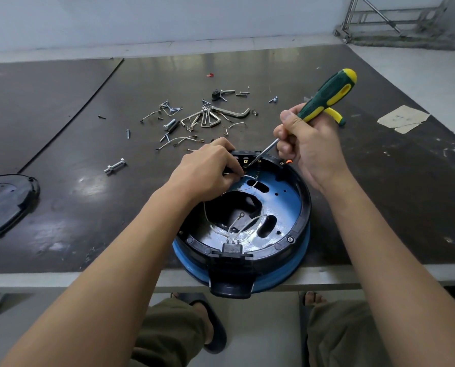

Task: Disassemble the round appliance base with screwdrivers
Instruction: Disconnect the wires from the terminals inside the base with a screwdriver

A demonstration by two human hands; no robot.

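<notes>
**Screwdriver at work on the open round appliance base point(290, 200), which overhangs the near edge of the table point(380, 194).**

The right hand point(309, 149) curls round the green-and-yellow screwdriver point(327, 98), its tip at the base's far rim. Just left of it, the left hand point(207, 168) pinches a white wire point(250, 177). Screws point(127, 133) and hex keys point(231, 112) lie farther back, and a black cover point(6, 200) sits at the left.

We list scattered screws and hex keys point(207, 117) beyond the base point(282, 200), black cover point(6, 202) at our left, open tabletop point(88, 154) between.
</notes>
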